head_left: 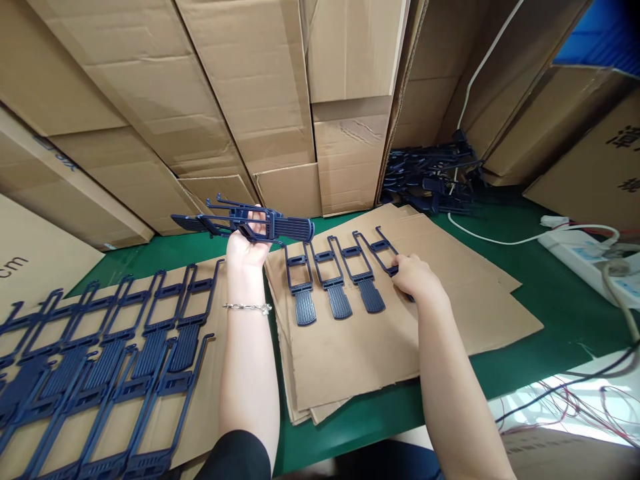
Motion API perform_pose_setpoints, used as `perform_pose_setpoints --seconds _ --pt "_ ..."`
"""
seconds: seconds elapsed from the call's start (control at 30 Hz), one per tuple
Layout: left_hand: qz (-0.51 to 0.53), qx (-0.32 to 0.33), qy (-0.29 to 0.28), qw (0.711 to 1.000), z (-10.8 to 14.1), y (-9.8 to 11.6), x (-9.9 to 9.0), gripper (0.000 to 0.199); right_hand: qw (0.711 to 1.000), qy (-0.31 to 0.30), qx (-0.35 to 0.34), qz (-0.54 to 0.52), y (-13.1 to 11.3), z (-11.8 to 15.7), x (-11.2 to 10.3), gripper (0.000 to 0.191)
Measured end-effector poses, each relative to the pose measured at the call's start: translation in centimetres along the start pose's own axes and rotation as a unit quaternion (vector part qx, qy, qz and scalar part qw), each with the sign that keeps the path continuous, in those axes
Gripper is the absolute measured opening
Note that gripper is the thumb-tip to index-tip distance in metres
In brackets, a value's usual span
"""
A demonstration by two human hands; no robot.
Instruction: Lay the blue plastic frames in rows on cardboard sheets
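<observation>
My left hand (249, 245) is raised over the table, its fingers wrapped round several dark blue plastic frames (295, 229) with ribbed paddles. At the right end of a row on the cardboard sheet (360, 357), my right hand (414, 275) grips the lower part of another dark blue frame (384, 248); its paddle is mostly hidden under the hand. Left of it in that row lie three similar frames, the nearest one (361, 270) with its ribbed paddle toward me.
Two rows of the same frames (165, 383) cover cardboard on the left. A tangled heap of dark blue parts (430, 177) sits at the back right. Cardboard boxes (270, 80) wall the rear of the green table (500, 380). A white power strip (583, 250) and cables lie at right.
</observation>
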State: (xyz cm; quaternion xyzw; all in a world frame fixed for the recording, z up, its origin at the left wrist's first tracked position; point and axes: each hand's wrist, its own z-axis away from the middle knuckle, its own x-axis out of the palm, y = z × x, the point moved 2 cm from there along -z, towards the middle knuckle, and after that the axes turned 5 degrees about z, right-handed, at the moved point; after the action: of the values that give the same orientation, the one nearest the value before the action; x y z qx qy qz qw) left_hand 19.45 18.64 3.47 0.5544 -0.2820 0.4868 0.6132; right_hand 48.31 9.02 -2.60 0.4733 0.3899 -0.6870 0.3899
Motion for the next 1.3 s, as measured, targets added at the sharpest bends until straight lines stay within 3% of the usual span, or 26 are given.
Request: perform_pose_setpoints --seconds 0.87,1.07,1.2,1.3 --pt "-0.033 -0.012 -0.016 0.999 -0.3 -0.5 -0.1 0.038 1.000 0.015 -0.017 -0.011 -0.8 0.2 0.2 0.040" --pt "-0.013 -0.018 -0.007 1.000 -0.2 -0.6 -0.1 0.039 0.997 0.067 -0.015 -0.016 -1.5 0.8 -0.7 0.042" --pt "-0.008 -0.020 -0.012 1.000 -0.4 -0.7 -0.2 0.040 0.976 0.175 -0.128 -0.021 -3.9 1.5 -0.9 0.042" --pt "-0.014 -0.024 -0.011 1.000 -0.5 -0.8 -0.2 0.039 0.966 0.140 -0.216 -0.016 -5.9 2.1 0.3 0.046"
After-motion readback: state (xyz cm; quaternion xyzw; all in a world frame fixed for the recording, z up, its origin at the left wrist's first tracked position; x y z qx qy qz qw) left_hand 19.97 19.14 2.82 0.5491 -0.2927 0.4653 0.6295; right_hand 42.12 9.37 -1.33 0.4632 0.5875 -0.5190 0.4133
